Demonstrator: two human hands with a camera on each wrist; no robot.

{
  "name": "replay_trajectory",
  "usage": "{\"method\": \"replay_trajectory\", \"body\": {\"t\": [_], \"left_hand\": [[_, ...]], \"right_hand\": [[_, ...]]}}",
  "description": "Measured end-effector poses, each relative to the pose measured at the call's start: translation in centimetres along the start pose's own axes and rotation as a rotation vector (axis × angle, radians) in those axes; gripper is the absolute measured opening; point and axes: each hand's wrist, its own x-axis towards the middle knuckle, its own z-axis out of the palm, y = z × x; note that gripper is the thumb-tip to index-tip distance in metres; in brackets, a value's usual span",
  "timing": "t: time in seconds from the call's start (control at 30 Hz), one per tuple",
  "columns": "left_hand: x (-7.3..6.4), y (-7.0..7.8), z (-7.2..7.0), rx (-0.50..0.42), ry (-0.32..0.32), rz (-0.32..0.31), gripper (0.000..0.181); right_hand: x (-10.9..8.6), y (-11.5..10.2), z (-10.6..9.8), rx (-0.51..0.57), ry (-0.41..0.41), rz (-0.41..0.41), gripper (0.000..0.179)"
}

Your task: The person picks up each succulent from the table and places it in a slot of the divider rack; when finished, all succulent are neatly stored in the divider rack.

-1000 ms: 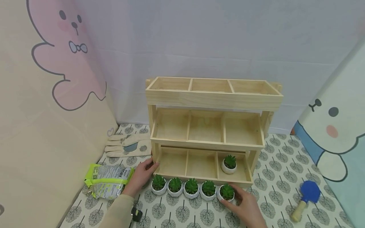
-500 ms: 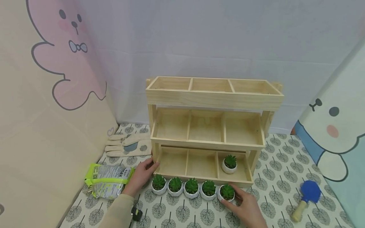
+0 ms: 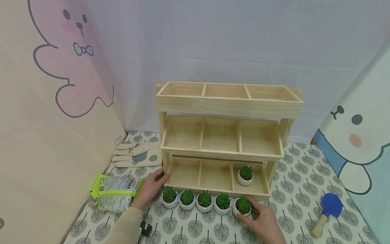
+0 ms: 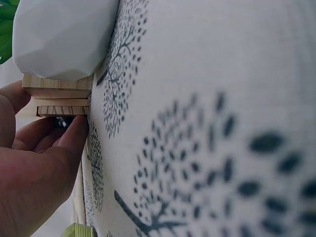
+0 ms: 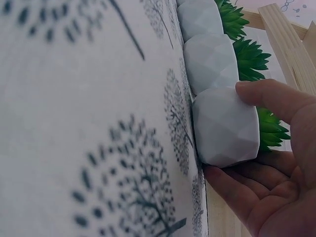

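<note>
A three-tier wooden plant rack (image 3: 222,154) stands on the patterned cloth. My left hand (image 3: 151,187) grips the left end of its bottom tray; in the left wrist view the fingers (image 4: 74,136) lie along the outer side of the end board. Along the tray's front stands a row of several succulents in white faceted pots (image 3: 204,206). At the row's right end my right hand (image 3: 261,218) holds one potted succulent (image 5: 227,128), thumb near the rim and fingers at the far side. Another potted succulent (image 3: 244,176) sits in the bottom tray's right compartment.
Left of the rack lie pale gloves (image 3: 138,156) and a green-and-grey bag (image 3: 117,193). A blue hand trowel (image 3: 330,206) with a wooden handle lies at the right. A small black object (image 3: 146,229) is beside the left sleeve. Cloth curtains surround the table.
</note>
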Motion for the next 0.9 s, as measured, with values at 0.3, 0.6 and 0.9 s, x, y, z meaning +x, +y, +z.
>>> {"method": "replay_trajectory", "body": {"t": [0.3,0.6,0.9], "left_hand": [[0.0,-0.1,-0.1,0.009,0.001,-0.006,0.057],[0.0,-0.1,-0.1,0.012,0.005,-0.005,0.058],[0.1,-0.2,0.0,0.008,0.000,-0.004,0.057]], "right_hand": [[-0.1,-0.5,-0.5,-0.019,0.008,0.025,0.076],[-0.1,-1.0,-1.1,-0.026,0.054,-0.054,0.069],[-0.1,-1.8,-1.8,0.015,0.025,-0.027,0.075]]}}
